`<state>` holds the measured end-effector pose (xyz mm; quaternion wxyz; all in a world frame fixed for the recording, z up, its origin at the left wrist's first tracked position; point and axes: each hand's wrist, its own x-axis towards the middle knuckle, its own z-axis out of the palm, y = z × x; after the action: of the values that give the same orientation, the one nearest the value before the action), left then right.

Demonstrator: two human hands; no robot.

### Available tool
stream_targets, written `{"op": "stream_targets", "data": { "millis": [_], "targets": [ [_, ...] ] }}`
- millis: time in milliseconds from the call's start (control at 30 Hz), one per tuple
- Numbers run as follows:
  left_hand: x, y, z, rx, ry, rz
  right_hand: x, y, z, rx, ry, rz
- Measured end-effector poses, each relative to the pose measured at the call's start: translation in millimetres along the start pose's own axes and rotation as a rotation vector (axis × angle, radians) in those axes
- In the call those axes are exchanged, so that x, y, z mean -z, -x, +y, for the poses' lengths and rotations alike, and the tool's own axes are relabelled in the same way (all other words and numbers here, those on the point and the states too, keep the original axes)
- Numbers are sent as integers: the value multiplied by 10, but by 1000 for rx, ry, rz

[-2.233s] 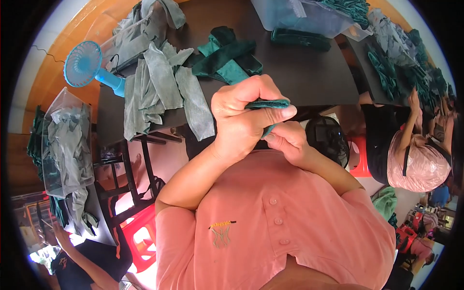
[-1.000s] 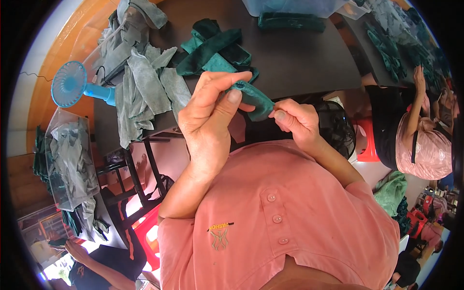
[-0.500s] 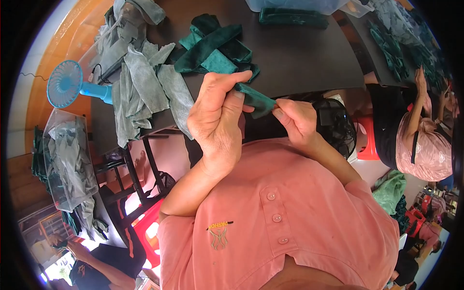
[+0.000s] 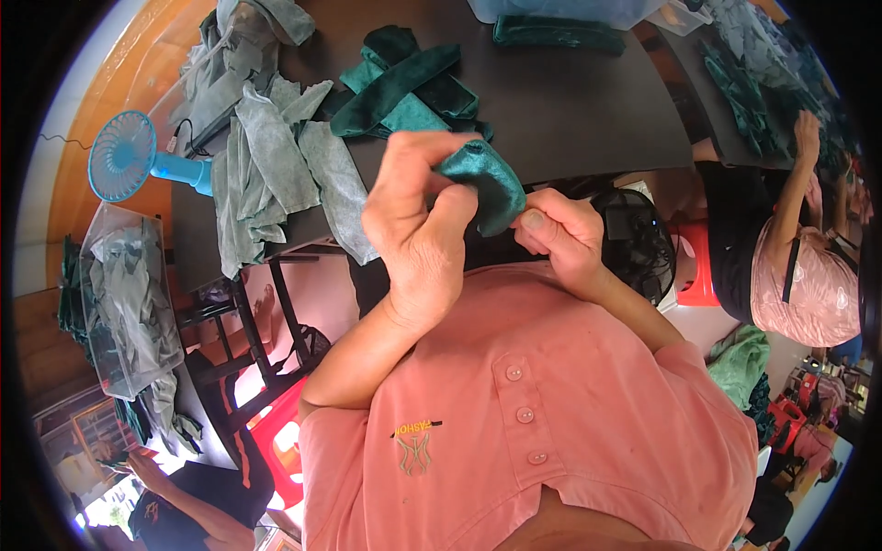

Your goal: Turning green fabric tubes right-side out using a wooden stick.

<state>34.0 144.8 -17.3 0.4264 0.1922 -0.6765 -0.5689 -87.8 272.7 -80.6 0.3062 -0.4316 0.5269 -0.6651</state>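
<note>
Between my two hands, above the table's near edge, is a small dark green velvet fabric piece. My left hand has its fingers bent round the piece's upper left end. At the lower right end, my right hand pinches the cloth between thumb and curled fingers. The piece bulges into a rounded, shiny curve between them. Just beyond my left hand, several green velvet strips lie crossed in a pile on the table. Grey-green fabric strips hang over the table edge to the left.
The dark table carries a folded green velvet piece and a clear plastic bin at the back. A blue fan stands left, above a clear fabric-filled box. Co-workers sit at right and lower left.
The green velvet piece has gone from a narrow, flattened shape to a wider, bulging curve. My left fingers have curled further round it; my right hand has shifted only slightly.
</note>
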Motion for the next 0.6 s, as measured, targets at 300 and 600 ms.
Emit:
{"op": "stream_targets", "data": {
  "millis": [300,600],
  "targets": [
    [-5,-119,24,-95,-24,-26,-22,7,12,13,124,-24],
    [-53,-82,12,-19,-8,-108,49,35,38,226,326,20]
  ]
}}
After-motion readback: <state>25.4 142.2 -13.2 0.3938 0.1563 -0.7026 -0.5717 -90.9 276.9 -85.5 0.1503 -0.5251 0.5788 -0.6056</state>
